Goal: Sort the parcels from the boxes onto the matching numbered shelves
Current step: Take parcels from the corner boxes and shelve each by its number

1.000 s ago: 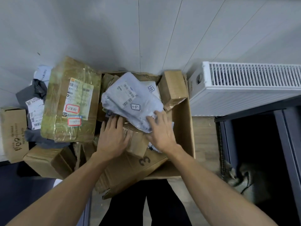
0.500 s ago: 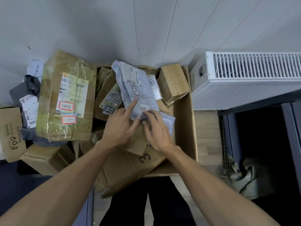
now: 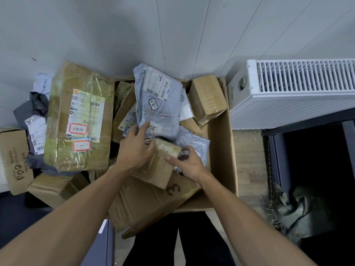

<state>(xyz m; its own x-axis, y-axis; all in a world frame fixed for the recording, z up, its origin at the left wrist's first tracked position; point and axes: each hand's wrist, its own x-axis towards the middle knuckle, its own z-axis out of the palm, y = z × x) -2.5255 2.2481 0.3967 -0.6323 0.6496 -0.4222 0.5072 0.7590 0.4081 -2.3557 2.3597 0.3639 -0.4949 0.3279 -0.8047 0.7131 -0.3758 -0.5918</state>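
Pale panelled wall (image 3: 115, 35) across the top, white radiator (image 3: 299, 89) at two o'clock, strip of wood floor (image 3: 249, 160) at three. Dead centre, open carton (image 3: 221, 143) heaped with parcels, its flap marked 3 (image 3: 172, 189) folded toward six o'clock. Outside it at nine o'clock, big taped parcel (image 3: 80, 116) labelled 07.

Left hand (image 3: 134, 148) spread flat with straight fingers, tips pressing the lower edge of the grey mailer (image 3: 159, 104) beside a sticker reading 95 (upside down from this angle), thumb laid over the far end of the small taped parcel (image 3: 159, 166). Right hand (image 3: 189, 164) clamped on that parcel's three o'clock corner: forefinger along the top face, other fingers curled round the edge. Small taped parcel lying in the carton's near half, at six o'clock from the mailer and touching it.

Step in hand, by the look of it: freeing one parcel and finding its number. To do that well:

- Pin the mailer back with the left hand, to stop the heap sliding into the gap.
- Lift the small parcel by two opposite edges rather than by the slick film, likely slippery.
- Turn it over until a number sticker shows; none visible on the upper face.
- Read the digits right way up before choosing a shelf.
- No shelves in view, so expect a turn away from the carton.
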